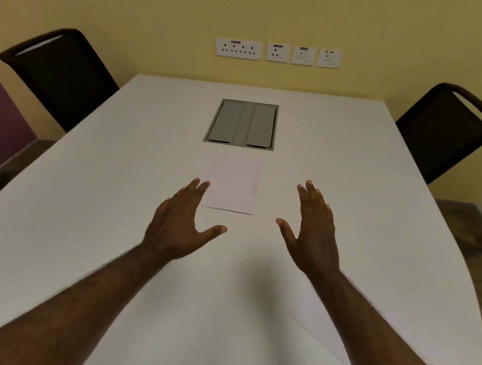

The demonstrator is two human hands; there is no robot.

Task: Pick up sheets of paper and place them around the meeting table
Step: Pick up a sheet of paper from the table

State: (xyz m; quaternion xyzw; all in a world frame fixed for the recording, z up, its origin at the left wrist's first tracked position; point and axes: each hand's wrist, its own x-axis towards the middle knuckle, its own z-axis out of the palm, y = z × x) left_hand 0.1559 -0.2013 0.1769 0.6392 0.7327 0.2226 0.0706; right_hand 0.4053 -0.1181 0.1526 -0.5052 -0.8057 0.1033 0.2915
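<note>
Hands, left (178, 221) and right (312, 231), spread empty flanking paper (233, 182) on table (72, 203).

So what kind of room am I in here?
Most likely a small office meeting room: a long white table with a built-in cable hatch, black chairs either side, and wall sockets.

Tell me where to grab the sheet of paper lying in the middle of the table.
Take the sheet of paper by its near edge, which casts a thin shadow, so it seems slightly raised. Come from your side, probably with the left hand, whose fingertips are closest.
</note>
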